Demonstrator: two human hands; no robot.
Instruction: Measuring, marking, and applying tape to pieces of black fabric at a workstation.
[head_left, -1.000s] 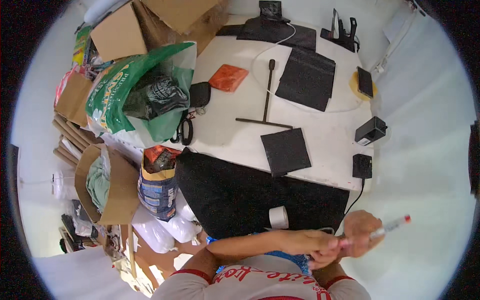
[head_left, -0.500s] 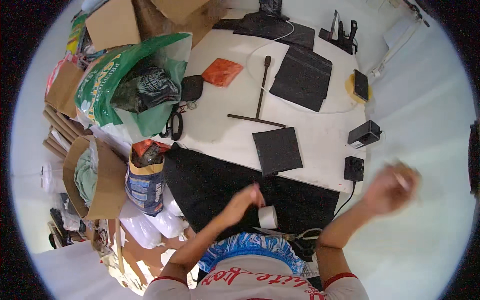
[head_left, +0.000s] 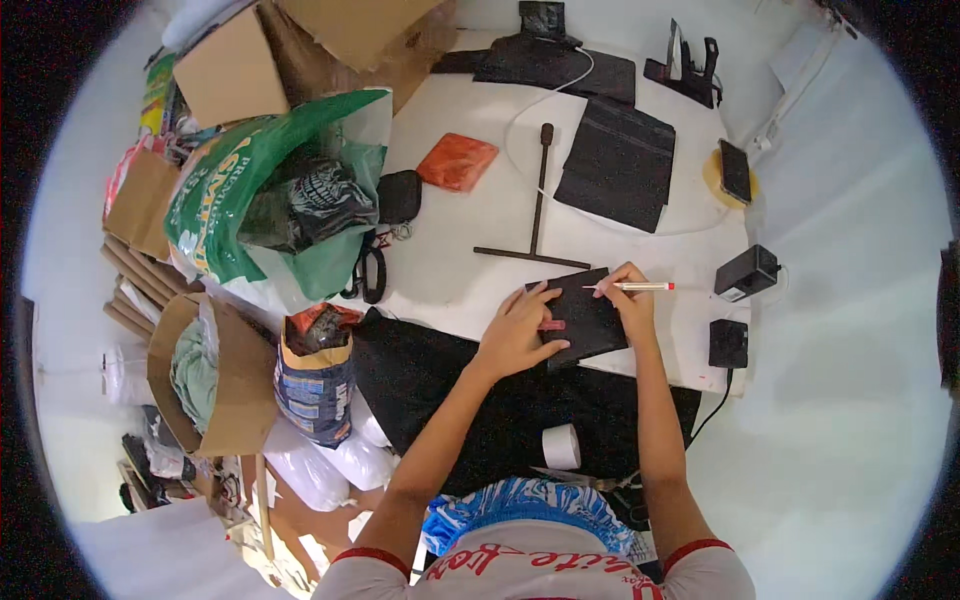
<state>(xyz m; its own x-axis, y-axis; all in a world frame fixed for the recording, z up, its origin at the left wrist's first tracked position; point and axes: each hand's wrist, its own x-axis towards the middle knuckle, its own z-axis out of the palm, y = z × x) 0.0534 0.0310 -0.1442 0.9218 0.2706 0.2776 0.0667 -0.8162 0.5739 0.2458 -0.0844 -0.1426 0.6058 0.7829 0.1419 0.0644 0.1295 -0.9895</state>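
Note:
My left hand lies spread and flat on a square black piece of sheet material at the table's near edge. Beside its fingers, on the black piece, is a small reddish-pink strip; its kind is unclear and the hand may cover part of it. In my right hand is a white pen with a red end, gripped between the fingers. The pen's tip is over the upper part of the black piece. A white roll of tape rests on the black cloth near my lap.
A T-shaped metal rod lies behind the black piece, with folded black sheets and an orange-red packet further back. Black power adapters stand on the right. A green bag and an open carton crowd the left.
Both hands have come forward onto the black piece, the left from beside the tape roll, the right from the far right with the pen. The black piece has shifted and turned slightly.

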